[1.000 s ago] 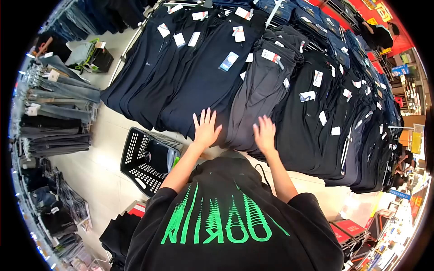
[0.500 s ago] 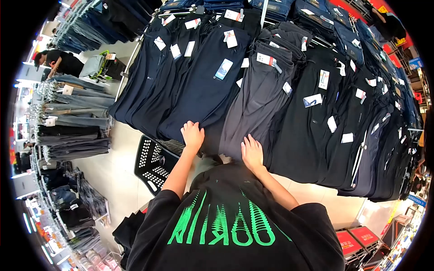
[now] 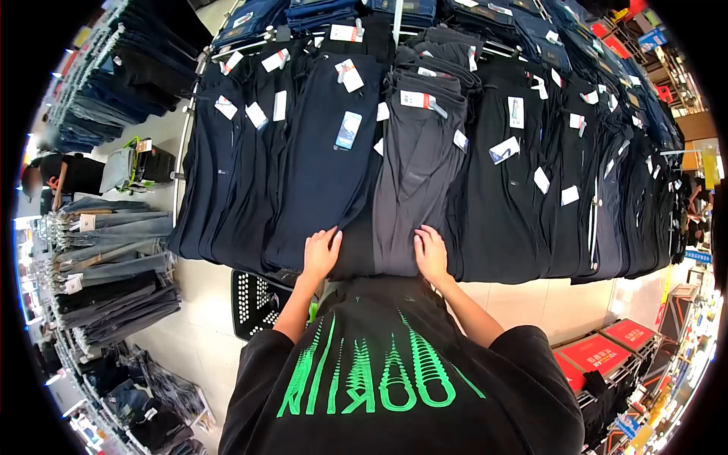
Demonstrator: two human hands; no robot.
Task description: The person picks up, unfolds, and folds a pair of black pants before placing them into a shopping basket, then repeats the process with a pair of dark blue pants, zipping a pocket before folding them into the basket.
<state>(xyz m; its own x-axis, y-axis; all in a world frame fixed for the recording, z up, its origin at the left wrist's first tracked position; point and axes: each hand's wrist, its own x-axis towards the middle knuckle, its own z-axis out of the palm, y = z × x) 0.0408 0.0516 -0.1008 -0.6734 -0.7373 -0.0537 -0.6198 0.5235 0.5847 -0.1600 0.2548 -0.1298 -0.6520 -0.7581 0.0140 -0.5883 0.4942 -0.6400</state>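
Note:
My left hand [image 3: 321, 254] lies over the lower right edge of the navy trousers [image 3: 318, 159], beside a strip of black trousers [image 3: 355, 252]. Its fingers are a little apart. On the lower right side of the dark grey trousers [image 3: 415, 174] rests my right hand [image 3: 431, 253], palm down with fingers spread. Both trousers lie folded in a row on the display, with white and red tags near their waistbands. Black trousers [image 3: 500, 205] are to the right of my right hand.
A black perforated basket [image 3: 258, 307] stands below the display, left of my left arm. Racks of hanging jeans [image 3: 114, 235] line the left. Folded jeans [image 3: 318, 14] are stacked behind the trousers. Red-topped boxes [image 3: 607, 350] sit lower right. Another person [image 3: 80, 174] bends near a cart at left.
The view has shifted, so the display stands more upright before me. My left hand has moved to the navy trousers' right edge; my right hand remains on the grey trousers, its fingers more spread.

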